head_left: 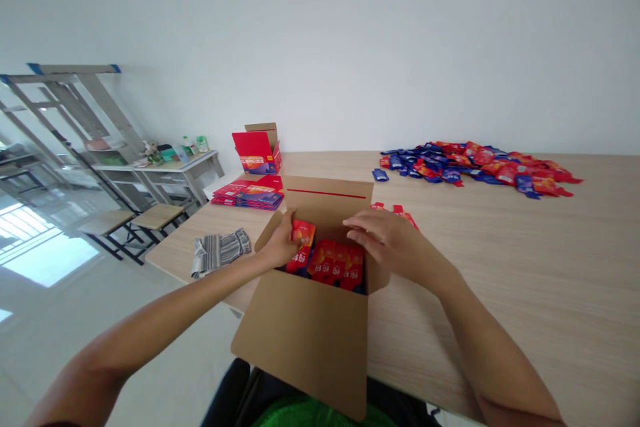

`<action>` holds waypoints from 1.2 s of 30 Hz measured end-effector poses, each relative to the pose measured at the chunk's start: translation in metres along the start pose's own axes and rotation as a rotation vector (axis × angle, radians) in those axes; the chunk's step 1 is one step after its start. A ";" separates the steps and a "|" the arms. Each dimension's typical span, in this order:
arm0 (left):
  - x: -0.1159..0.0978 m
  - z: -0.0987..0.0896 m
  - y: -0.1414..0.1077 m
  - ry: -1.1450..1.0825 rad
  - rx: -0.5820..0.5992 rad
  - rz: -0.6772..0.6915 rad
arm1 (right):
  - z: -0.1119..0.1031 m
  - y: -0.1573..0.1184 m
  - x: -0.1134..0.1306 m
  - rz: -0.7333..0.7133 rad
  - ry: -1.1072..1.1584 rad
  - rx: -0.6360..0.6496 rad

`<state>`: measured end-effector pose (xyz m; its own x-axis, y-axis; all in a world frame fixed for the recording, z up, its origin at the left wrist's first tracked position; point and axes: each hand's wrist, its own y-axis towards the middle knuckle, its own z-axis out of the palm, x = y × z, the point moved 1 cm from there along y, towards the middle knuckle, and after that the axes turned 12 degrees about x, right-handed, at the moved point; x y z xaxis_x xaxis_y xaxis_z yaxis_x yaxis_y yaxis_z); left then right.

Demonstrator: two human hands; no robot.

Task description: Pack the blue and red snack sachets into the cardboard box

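Note:
An open cardboard box stands at the table's near edge, its front flap hanging toward me. Inside it, several red sachets stand in a row. At the box's left side my left hand is closed on a red sachet, which it holds tilted among the others. My right hand hovers over the box's right side, fingers partly stretched and apart, with nothing visible in them. A few red sachets lie on the table behind my right hand, partly hidden by it.
A large pile of red and blue sachets lies along the wall. At the back left are a stack of flat red cartons and an open red box. A striped cloth lies left. Stools stand beyond the table.

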<state>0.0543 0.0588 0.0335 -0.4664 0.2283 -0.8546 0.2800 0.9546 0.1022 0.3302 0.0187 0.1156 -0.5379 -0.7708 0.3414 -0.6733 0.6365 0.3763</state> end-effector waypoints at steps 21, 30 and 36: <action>-0.023 -0.002 0.000 1.453 0.302 0.020 | -0.020 -0.027 -0.134 0.588 -0.155 0.352; -0.017 0.006 0.006 0.687 0.877 0.304 | 0.001 -0.032 -0.182 0.886 -0.057 0.570; -0.002 0.014 0.011 0.608 1.015 0.122 | 0.009 -0.037 -0.201 0.984 -0.031 0.587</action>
<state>0.0704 0.0662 0.0293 -0.6352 0.6223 -0.4575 0.7593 0.3944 -0.5177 0.4589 0.1502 0.0254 -0.9694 0.0490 0.2404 -0.0818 0.8594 -0.5048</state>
